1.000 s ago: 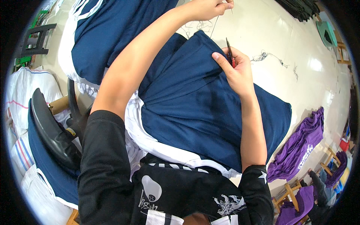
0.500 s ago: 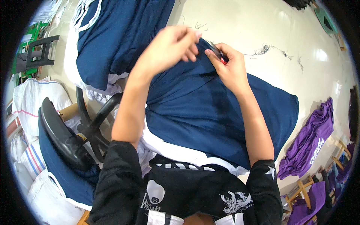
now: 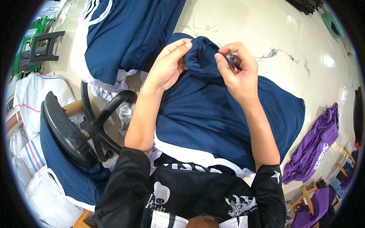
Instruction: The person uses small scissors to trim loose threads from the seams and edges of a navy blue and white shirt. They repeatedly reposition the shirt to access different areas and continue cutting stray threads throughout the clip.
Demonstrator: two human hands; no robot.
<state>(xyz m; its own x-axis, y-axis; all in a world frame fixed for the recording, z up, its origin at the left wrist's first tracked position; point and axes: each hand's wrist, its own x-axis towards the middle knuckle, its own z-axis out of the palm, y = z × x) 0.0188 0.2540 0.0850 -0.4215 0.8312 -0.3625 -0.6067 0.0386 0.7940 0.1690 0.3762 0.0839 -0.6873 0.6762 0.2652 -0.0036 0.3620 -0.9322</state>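
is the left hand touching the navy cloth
Touching: the head view shows the left hand pinching the navy cloth at its bunched far edge.

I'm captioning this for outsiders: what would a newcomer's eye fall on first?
Probably the broad navy cloth before the person, its far edge gathered up in the left hand. Beside it, the right hand holds a small dark-and-red tool. Far right, crumpled purple cloth lies on the pale floor.

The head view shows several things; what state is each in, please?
Navy fabric garment with white edging: spread out, far edge bunched.
Left hand: pinching that garment.
Small dark metal snips: held in right hand, blades unclear.
Purple cloth garment: crumpled.
Thin dark threads: tangled.
White woven sack: bulging.
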